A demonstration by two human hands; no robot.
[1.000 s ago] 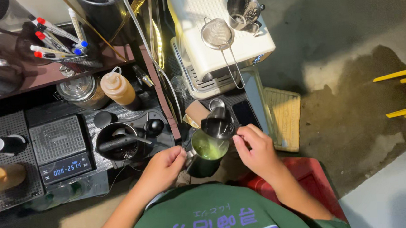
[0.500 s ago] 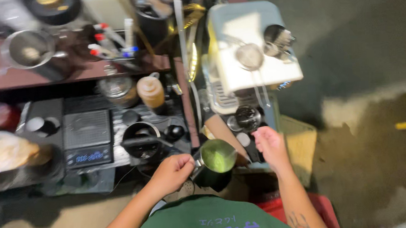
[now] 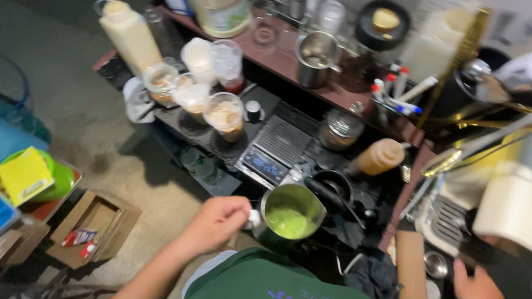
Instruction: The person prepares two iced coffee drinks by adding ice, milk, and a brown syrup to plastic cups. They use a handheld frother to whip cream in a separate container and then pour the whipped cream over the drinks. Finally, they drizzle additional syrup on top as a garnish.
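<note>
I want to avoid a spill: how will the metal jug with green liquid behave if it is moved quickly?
The metal jug looks about half full, so it probably feels heavy. Its green liquid would likely slosh out of the open top. The left hand grips only the side handle, so it may tilt easily.

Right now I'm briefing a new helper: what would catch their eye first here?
The steel pitcher of bright green liquid, low in the middle, held by the left hand. Behind it sits a digital scale, with lidded drink cups farther left. The right hand rests at the bottom right edge.
</note>
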